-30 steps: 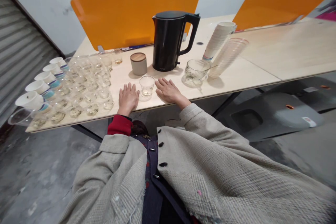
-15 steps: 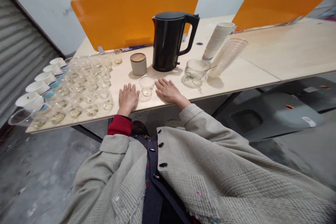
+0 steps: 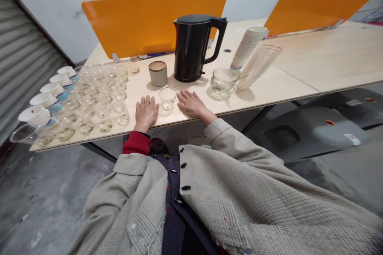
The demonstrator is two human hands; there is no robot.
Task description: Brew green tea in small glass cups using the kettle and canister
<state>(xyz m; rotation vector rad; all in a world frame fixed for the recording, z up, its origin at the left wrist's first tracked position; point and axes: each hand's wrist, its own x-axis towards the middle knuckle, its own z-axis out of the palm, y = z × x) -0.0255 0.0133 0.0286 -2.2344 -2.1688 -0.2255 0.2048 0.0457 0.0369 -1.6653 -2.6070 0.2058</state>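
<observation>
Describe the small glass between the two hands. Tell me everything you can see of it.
The small clear glass tumbler stands upright on the pale wooden tabletop, between the left hand and the right hand, touching neither. It is smooth and handleless, with an open rim that looks slightly wider than its base. A little clear liquid seems to lie at the bottom, though that is hard to confirm through the glass. Only the tabletop touches it.

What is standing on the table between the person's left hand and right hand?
In the head view, one small clear drinking glass stands between the left hand and the right hand, touching neither.
</observation>
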